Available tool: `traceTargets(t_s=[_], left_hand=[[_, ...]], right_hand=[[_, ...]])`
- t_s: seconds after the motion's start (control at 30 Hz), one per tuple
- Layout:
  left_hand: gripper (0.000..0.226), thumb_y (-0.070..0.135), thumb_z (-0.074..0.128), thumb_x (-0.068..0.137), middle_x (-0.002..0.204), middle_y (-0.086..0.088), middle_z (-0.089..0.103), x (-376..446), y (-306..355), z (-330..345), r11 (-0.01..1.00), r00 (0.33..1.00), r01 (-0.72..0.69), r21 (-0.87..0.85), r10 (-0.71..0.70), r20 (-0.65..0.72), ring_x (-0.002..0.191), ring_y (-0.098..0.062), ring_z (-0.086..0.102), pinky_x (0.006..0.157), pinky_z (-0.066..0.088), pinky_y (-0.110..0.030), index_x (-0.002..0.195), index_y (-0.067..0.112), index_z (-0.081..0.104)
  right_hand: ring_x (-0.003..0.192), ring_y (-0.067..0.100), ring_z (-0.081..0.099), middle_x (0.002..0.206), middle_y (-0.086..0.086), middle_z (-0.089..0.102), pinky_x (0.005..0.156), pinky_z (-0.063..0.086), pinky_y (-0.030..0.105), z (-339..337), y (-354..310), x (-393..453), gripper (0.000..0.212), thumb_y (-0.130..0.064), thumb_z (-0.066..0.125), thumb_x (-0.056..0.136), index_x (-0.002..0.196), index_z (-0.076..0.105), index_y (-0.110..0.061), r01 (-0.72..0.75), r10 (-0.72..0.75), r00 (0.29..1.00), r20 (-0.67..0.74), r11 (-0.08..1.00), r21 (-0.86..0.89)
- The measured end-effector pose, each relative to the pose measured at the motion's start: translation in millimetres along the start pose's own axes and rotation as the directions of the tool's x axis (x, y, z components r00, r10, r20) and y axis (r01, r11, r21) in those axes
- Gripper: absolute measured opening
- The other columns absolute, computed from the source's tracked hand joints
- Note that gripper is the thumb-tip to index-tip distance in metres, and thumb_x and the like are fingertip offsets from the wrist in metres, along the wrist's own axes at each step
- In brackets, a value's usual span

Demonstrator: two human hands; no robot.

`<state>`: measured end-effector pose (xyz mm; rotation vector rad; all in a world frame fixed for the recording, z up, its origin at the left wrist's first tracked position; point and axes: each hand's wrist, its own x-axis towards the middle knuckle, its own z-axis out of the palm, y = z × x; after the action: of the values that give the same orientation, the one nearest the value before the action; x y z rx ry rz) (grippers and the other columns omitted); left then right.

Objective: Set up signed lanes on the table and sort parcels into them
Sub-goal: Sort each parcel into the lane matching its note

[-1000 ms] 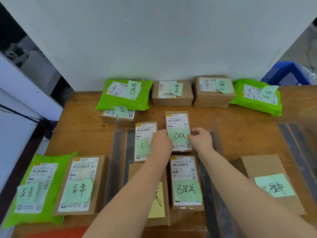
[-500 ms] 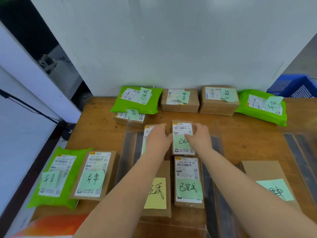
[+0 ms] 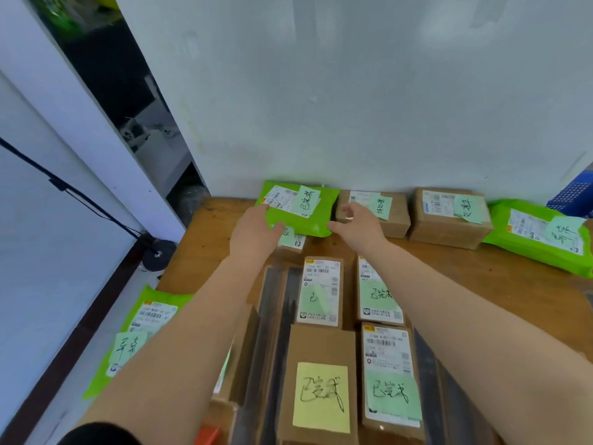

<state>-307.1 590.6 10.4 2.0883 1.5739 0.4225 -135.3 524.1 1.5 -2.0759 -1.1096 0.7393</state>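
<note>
A green mailer bag with a shipping label and a green note lies at the back of the wooden table, on top of a small cardboard parcel. My left hand touches the bag's left front corner with fingers spread. My right hand is open at the bag's right edge, fingers spread. In the middle lane lie three labelled cardboard parcels with green notes, and a cardboard sign with a yellow note.
Two cardboard boxes with green notes and another green bag line the back wall. A green bag lies at the left edge. A blue crate is at the far right. Dark tape strips mark the lane.
Both hands left the small parcel in the middle lane and reached forward to the green bag at the back. The camera tilted up and left.
</note>
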Motion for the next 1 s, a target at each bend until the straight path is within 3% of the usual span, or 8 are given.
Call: traceTargets(t_s=[0.2, 0.33, 0.5, 0.67, 0.87, 0.93, 1.0], left_hand=[[0.048, 0.031, 0.056, 0.088, 0.131, -0.012, 0.054, 58.5, -45.1, 23.0, 0.997, 0.997, 0.065, -0.037, -0.064, 0.032, 0.12, -0.028, 0.051, 0.097, 0.043, -0.039, 0.131, 0.009, 0.05], [0.034, 0.024, 0.058, 0.087, 0.116, -0.014, 0.062, 83.6, -65.4, 40.6, 0.984, 0.99, 0.138, -0.113, -0.135, 0.036, 0.108, -0.031, 0.057, 0.088, 0.046, -0.038, 0.115, 0.004, 0.057], [0.039, 0.025, 0.057, 0.09, 0.119, -0.011, 0.061, 96.6, -78.4, 52.4, 0.941, 0.972, 0.23, -0.25, -0.234, 0.012, 0.11, -0.029, 0.057, 0.083, 0.041, -0.03, 0.123, 0.006, 0.054], [0.03, 0.018, 0.058, 0.09, 0.114, -0.009, 0.063, 90.0, -77.2, 48.1, 0.942, 0.981, 0.165, -0.292, -0.187, -0.047, 0.106, -0.024, 0.058, 0.077, 0.036, -0.024, 0.117, 0.004, 0.059], [0.028, 0.012, 0.06, 0.087, 0.102, 0.001, 0.061, 74.8, -45.9, 10.8, 0.902, 0.97, -0.017, -0.43, -0.089, -0.224, 0.094, -0.013, 0.056, 0.07, 0.035, -0.011, 0.114, 0.004, 0.062], [0.029, 0.012, 0.062, 0.086, 0.1, 0.004, 0.058, 64.2, -28.9, -5.9, 0.858, 0.955, -0.061, -0.51, -0.098, -0.28, 0.091, -0.009, 0.054, 0.068, 0.039, -0.009, 0.115, 0.006, 0.062], [0.029, 0.009, 0.064, 0.084, 0.099, 0.003, 0.059, 47.9, -12.2, -20.2, 0.746, 0.943, -0.083, -0.66, -0.156, -0.294, 0.085, -0.007, 0.055, 0.067, 0.043, -0.006, 0.113, 0.007, 0.062]], right_hand=[[0.123, 0.026, 0.048, 0.135, 0.011, 0.051, 0.094, 0.039, 0.029, 36.8, 11.8, 60.6, 0.059, -0.031, 0.064, 0.087, 0.136, 0.042, -0.005, -0.151, 0.151, 0.989, 0.006, 0.988, 0.016], [0.121, 0.03, 0.051, 0.134, 0.014, 0.052, 0.099, 0.043, 0.038, 58.9, 24.2, 88.8, 0.063, -0.029, 0.069, 0.083, 0.132, 0.042, 0.0, -0.26, 0.265, 0.964, -0.026, 0.957, 0.125], [0.11, 0.029, 0.06, 0.121, 0.015, 0.062, 0.095, 0.048, 0.041, 72.3, 31.6, 105.2, 0.046, -0.02, 0.071, 0.081, 0.12, 0.058, -0.001, -0.287, 0.307, 0.95, -0.059, 0.931, 0.227], [0.106, 0.028, 0.061, 0.118, 0.013, 0.063, 0.092, 0.05, 0.042, 70.4, 29.7, 99.3, 0.042, -0.013, 0.07, 0.08, 0.119, 0.057, -0.005, -0.281, 0.315, 0.948, -0.05, 0.898, 0.338], [0.092, 0.024, 0.059, 0.119, 0.015, 0.06, 0.07, 0.051, 0.029, 43.2, 6.0, 74.3, 0.036, -0.003, 0.066, 0.083, 0.116, 0.051, -0.006, -0.173, 0.261, 0.964, -0.053, 0.765, 0.62], [0.091, 0.024, 0.059, 0.122, 0.017, 0.059, 0.064, 0.051, 0.027, 27.6, -4.0, 59.9, 0.039, -0.002, 0.066, 0.084, 0.119, 0.048, -0.006, -0.141, 0.246, 0.968, -0.051, 0.699, 0.702], [0.091, 0.026, 0.06, 0.123, 0.018, 0.058, 0.064, 0.051, 0.033, 10.7, -11.6, 39.1, 0.046, -0.001, 0.065, 0.084, 0.124, 0.044, -0.005, -0.121, 0.234, 0.971, -0.045, 0.647, 0.753]])
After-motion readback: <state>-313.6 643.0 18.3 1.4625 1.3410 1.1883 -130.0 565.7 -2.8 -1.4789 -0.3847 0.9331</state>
